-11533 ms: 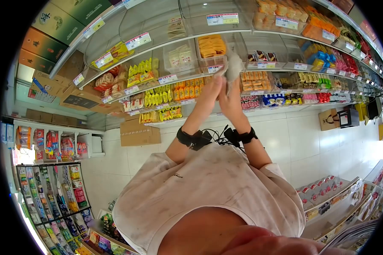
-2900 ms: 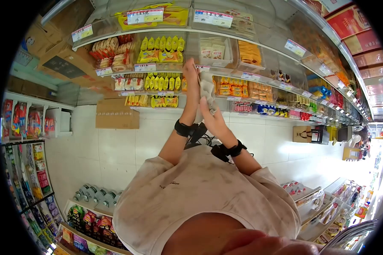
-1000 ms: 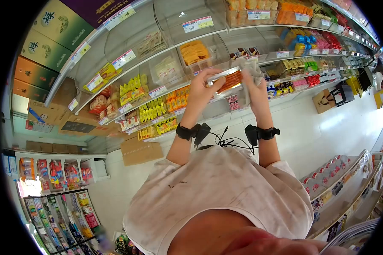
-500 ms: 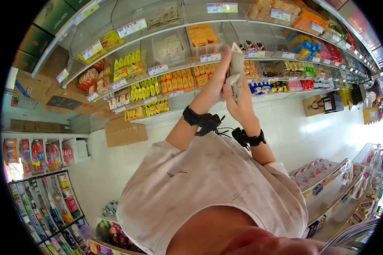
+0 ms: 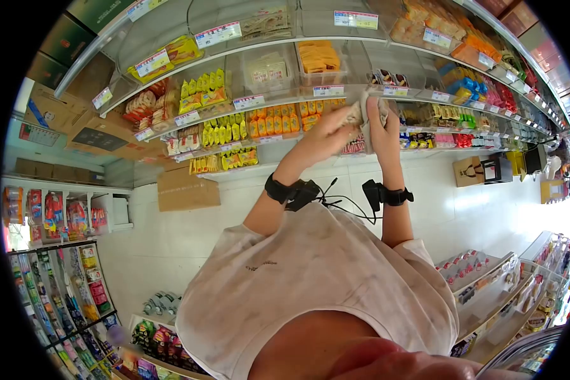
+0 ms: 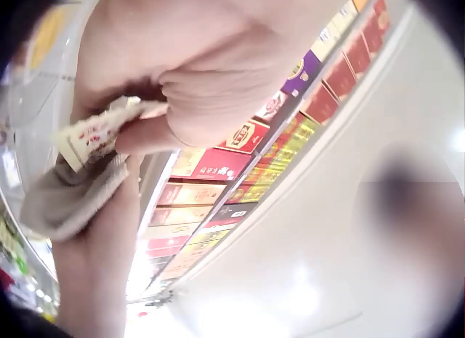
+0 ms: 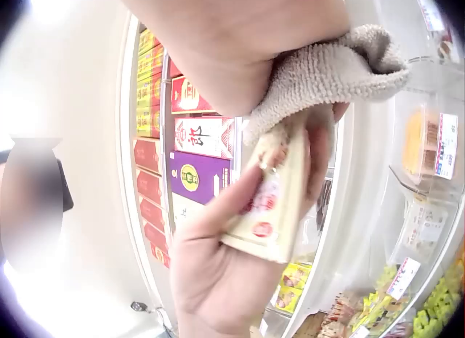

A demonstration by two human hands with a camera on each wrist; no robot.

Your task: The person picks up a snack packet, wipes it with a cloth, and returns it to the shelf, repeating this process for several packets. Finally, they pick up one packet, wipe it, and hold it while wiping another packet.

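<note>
Packet [image 7: 270, 200] in left hand [image 7: 218, 280] bears unreadable red print.

I note a short-sleeved T-shirt [image 5: 323, 278], off-white and loose, with grey-brown smudges across the front and shoulders. A small dark print [image 5: 261, 266] sits on the chest; I cannot read it. Each wrist carries a black band: the left strap [image 5: 276, 188] and the right strap [image 5: 399, 197], each with a black box-shaped camera unit [image 5: 301, 193] on the inner side. Thin black cables [image 5: 335, 201] loop from both units toward the chest. The left hand [image 5: 326, 130] and right hand [image 5: 381, 123] are bare, as are the forearms.
</note>
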